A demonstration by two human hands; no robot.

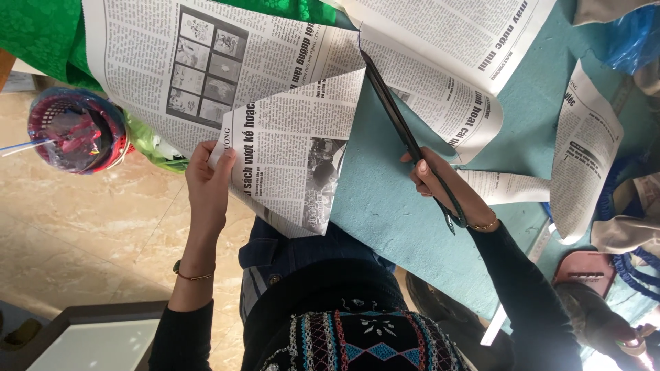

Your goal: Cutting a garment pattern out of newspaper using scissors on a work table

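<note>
place: home craft or tailoring workspace | cues: teal work mat (385, 199), marble floor tiles (103, 220), green fabric (41, 34)

**Dark sleeves, patterned knit, thin bracelets**

Clad in long black sleeves, close-fitting, ending short of both wrists. Over the chest, a black knitted top (357, 330) worked with bands of embroidery: white zigzag stitching, teal diamonds, lines of red and pink, small white flower-like motifs higher up. Below that, dark blue denim trousers (275, 251) with a round metal button and pale stitched seams. On the left hand (208, 180), a thin gold-coloured bangle with a dark bead at the wrist. On the right hand (440, 180), a fine gold-coloured chain bracelet just before the sleeve cuff. Fingernails short, unpainted as far as visible.
</note>
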